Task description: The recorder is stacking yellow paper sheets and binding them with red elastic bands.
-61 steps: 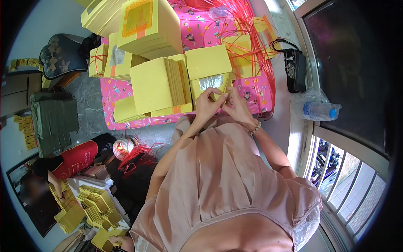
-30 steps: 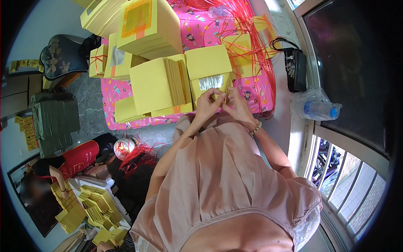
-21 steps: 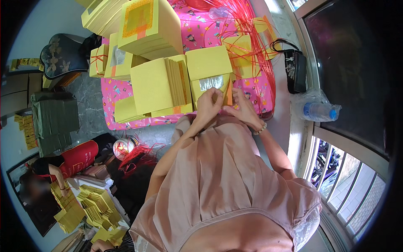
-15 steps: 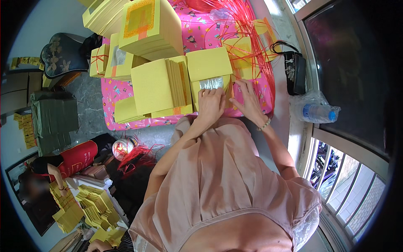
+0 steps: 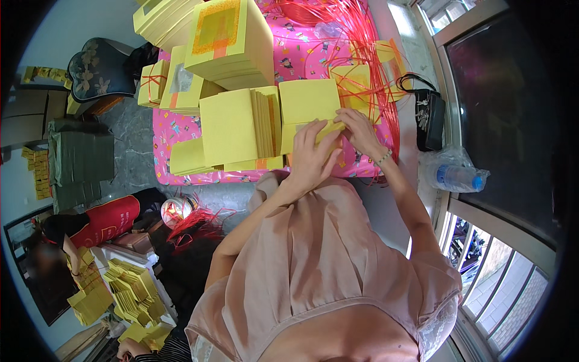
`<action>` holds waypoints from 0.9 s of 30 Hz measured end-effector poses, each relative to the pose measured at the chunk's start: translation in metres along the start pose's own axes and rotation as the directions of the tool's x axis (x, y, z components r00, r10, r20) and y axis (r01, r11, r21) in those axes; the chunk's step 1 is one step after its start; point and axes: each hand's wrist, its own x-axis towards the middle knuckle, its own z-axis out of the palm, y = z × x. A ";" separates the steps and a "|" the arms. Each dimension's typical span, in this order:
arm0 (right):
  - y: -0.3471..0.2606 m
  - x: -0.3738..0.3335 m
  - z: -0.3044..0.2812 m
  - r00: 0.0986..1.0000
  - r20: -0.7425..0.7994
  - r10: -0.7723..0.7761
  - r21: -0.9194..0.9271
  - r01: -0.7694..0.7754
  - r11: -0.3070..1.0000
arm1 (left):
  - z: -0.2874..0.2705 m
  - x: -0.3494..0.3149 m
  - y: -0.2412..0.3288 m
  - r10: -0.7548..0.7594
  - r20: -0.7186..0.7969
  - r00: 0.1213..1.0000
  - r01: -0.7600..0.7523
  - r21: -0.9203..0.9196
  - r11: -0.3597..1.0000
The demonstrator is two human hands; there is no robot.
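Note:
A pile of yellow joss paper [image 5: 309,101] lies in front of me on a pink patterned covering. Across its near part, the spread fingers of my left hand [image 5: 310,161] rest on the paper. My right hand [image 5: 360,134] is at the right edge, its bent fingertips closed on the paper near a crease. Left of this pile stand a block of folded yellow paper [image 5: 228,127] and a thinner row of folded sheets [image 5: 265,123]. The silver foil patch on the pile is now covered.
Tall yellow paper stacks [image 5: 241,51] stand behind, with red plastic strings [image 5: 368,66] at the back right. A black bag [image 5: 428,117] and a wrapped water bottle [image 5: 459,177] sit on the right ledge. At lower left, a person in a red vest [image 5: 114,216] handles yellow paper.
The yellow sheet has been folded over the silver patch. My left hand has opened out and moved slightly right; my right hand has come onto the paper's edge. The view has shifted slightly.

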 end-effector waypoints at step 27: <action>0.017 0.011 0.046 0.767 -0.285 0.575 0.609 -0.318 0.727 | 0.067 0.002 -0.095 -0.760 0.372 0.534 0.316 -0.921 -0.228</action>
